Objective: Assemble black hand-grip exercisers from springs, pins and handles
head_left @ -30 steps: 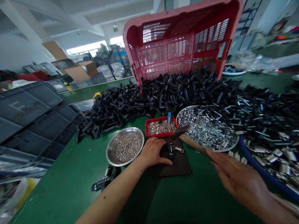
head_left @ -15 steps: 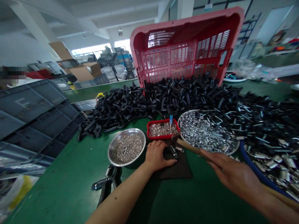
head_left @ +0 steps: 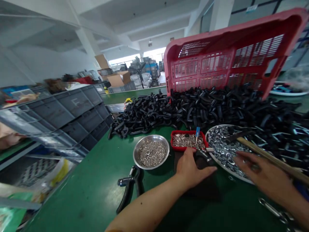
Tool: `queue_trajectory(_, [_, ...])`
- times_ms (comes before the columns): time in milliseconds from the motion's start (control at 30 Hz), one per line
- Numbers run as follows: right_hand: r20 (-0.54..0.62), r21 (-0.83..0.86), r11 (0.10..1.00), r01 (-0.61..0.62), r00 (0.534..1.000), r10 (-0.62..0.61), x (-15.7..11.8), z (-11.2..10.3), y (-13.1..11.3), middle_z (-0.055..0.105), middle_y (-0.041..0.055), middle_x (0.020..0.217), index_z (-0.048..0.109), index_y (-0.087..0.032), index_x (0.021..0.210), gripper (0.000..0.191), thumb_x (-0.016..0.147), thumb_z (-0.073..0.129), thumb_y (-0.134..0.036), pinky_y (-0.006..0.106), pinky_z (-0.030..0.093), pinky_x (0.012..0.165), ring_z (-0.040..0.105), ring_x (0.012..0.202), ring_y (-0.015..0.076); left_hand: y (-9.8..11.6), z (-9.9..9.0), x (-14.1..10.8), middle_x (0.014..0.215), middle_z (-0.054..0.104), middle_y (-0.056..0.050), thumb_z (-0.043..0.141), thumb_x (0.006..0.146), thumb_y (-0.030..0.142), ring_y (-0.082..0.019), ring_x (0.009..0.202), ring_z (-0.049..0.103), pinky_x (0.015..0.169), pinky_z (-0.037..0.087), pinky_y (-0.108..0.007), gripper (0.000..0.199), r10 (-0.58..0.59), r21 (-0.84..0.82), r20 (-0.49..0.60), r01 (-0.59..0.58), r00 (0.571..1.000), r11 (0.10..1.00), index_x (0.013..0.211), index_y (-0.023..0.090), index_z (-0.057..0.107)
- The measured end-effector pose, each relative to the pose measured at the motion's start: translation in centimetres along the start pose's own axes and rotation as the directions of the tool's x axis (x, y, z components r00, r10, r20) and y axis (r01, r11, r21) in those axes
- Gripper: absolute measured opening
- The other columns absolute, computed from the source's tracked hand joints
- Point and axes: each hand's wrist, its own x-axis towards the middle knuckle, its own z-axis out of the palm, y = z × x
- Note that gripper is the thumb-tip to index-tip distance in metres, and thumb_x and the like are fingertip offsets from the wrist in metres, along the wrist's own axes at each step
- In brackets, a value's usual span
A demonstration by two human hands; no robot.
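Bright window light (head_left: 126,59), sharp centre, fisheye-bent edges.

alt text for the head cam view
A person's left hand rests on a black part on a dark mat, right hand holds a wooden-handled hammer over a steel bowl of washers. A red tray of metal pieces and a bowl of small rings sit nearby, before a heap of black plastic pieces and a tilted red crate.

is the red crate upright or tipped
Tipped: the red crate leans over with its open mouth facing the camera, its lower edge in the heap of black plastic parts.
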Motion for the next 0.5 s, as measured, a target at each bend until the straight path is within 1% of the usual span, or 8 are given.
queue_trajectory(33, [0.100,0.096,0.995,-0.024,0.995,0.015,-0.5,1.8,-2.0,0.063,0.0023,0.064,0.064,-0.026,0.081,0.027,0.072,0.051,-0.048,0.031,0.045,0.045,0.058,0.053,0.0195,0.6,0.1,-0.1,0.107,0.054,-0.010,0.058,0.059,0.066,-0.025,0.096,0.054,0.080,0.046,-0.037,0.075,0.028,0.020,-0.001,-0.028,1.000,0.999,0.114,0.020,0.038])
queue_trajectory(67, [0.226,0.334,0.921,-0.200,0.966,0.128,-0.8,3.6,-3.7,0.063,0.0024,0.066,0.062,-0.025,0.083,0.027,0.075,0.048,-0.047,0.030,0.046,0.046,0.058,0.056,0.0188,1.0,0.0,-0.2,0.109,0.052,-0.011,0.059,0.059,0.065,-0.026,0.097,0.053,0.080,0.047,-0.037,0.076,0.069,0.054,0.013,-0.070,0.998,0.996,0.115,0.019,0.038])
queue_trajectory(133, [0.372,0.629,0.599,-0.494,0.869,0.326,-1.1,6.5,-6.3,0.061,0.0000,0.065,0.058,-0.025,0.082,0.025,0.074,0.051,-0.047,0.027,0.044,0.042,0.057,0.054,0.0165,1.1,-0.9,0.4,0.110,0.051,-0.011,0.060,0.061,0.062,-0.026,0.098,0.053,0.081,0.046,-0.038,0.070,0.187,0.144,0.087,-0.198,0.979,0.970,0.113,0.018,0.041])
queue_trajectory(233, [0.484,0.760,0.186,-0.622,0.734,0.476,-0.8,8.9,-7.4,0.054,-0.0051,0.060,0.053,-0.025,0.073,0.023,0.063,0.065,-0.041,0.021,0.036,0.034,0.050,0.046,0.0107,-1.4,-5.3,3.0,0.103,0.055,-0.006,0.048,0.077,0.053,-0.023,0.098,0.052,0.085,0.043,-0.035,0.038,0.202,0.358,0.092,-0.222,0.975,0.907,0.099,0.022,0.053])
queue_trajectory(267, [0.508,0.757,0.137,-0.638,0.708,0.490,-0.7,9.2,-7.3,0.051,-0.0063,0.058,0.051,-0.024,0.070,0.024,0.060,0.068,-0.038,0.019,0.033,0.033,0.047,0.044,0.0092,-2.9,-7.5,4.3,0.099,0.057,-0.005,0.041,0.083,0.047,-0.021,0.095,0.053,0.083,0.043,-0.034,0.031,0.071,0.454,-0.022,-0.054,0.997,0.889,0.095,0.023,0.055])
queue_trajectory(333, [0.552,0.724,0.119,-0.680,0.674,0.490,-0.7,9.4,-6.9,0.048,-0.0071,0.056,0.049,-0.023,0.066,0.026,0.058,0.070,-0.036,0.018,0.032,0.032,0.044,0.042,0.0077,-6.8,-12.0,7.0,0.107,0.056,-0.009,0.036,0.087,0.036,-0.022,0.102,0.050,0.086,0.040,-0.035,0.029,-0.146,0.530,-0.212,0.240,0.966,0.814,0.100,0.021,0.056])
queue_trajectory(400, [0.561,0.696,0.163,-0.699,0.672,0.484,-0.9,9.3,-6.6,0.046,-0.0068,0.057,0.049,-0.022,0.066,0.026,0.059,0.069,-0.037,0.019,0.033,0.033,0.043,0.042,0.0076,-10.9,-15.6,9.4,0.110,0.055,-0.011,0.046,0.082,0.028,-0.025,0.106,0.048,0.088,0.038,-0.037,0.024,-0.226,0.533,-0.230,0.316,0.947,0.785,0.101,0.020,0.058])
queue_trajectory(500, [0.548,0.683,0.250,-0.686,0.708,0.445,-1.3,9.3,-6.7,0.047,-0.0063,0.059,0.051,-0.022,0.068,0.024,0.063,0.068,-0.038,0.019,0.034,0.034,0.043,0.044,0.0078,-15.6,-17.7,11.4,0.111,0.056,-0.006,0.063,0.069,0.026,-0.025,0.109,0.046,0.090,0.036,-0.035,0.029,-0.290,0.519,-0.193,0.348,0.937,0.780,0.097,0.026,0.060])
